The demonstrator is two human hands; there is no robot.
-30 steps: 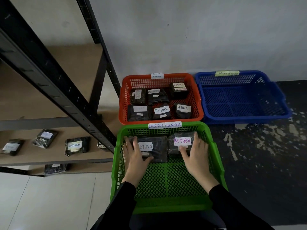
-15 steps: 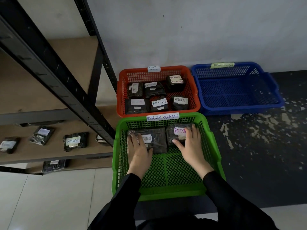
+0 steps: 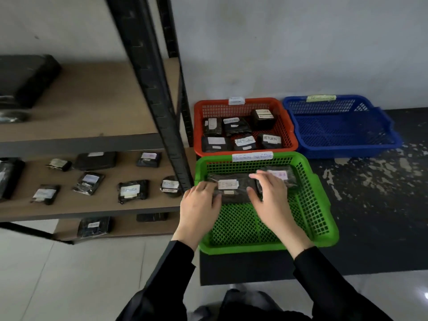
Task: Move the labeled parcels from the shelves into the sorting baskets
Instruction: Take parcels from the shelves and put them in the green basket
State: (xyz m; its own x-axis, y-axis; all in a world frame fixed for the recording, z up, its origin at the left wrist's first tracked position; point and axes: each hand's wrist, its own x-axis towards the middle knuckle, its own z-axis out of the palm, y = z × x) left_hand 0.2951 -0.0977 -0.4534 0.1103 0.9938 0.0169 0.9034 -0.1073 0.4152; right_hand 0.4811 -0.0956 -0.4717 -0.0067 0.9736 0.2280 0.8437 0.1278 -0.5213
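A green basket (image 3: 254, 247) labeled "RETURN OVERDUE" sits on the floor and holds two black wrapped parcels side by side at its far end. My left hand (image 3: 199, 205) rests with loose fingers against the left end of the left parcel (image 3: 231, 188). My right hand (image 3: 271, 198) hovers, fingers spread and blurred, between that parcel and the right parcel (image 3: 281, 176), partly hiding it. Neither hand grips anything. Several labeled parcels lie on the middle shelf (image 3: 104, 206), among them one marked "RETURN" (image 3: 133, 191) and a round one (image 3: 170, 186).
Behind the green basket stands a red basket (image 3: 266, 100) with several labeled parcels, and to its right a blue basket (image 3: 347, 149) with nothing in it. A black shelf post (image 3: 162, 112) rises just left of the baskets. Another parcel (image 3: 93, 225) lies on the bottom shelf.
The view has swung left, showing more of the shelves. Both hands have lifted from pressing flat on the two parcels; the right hand has shifted left toward the left parcel.
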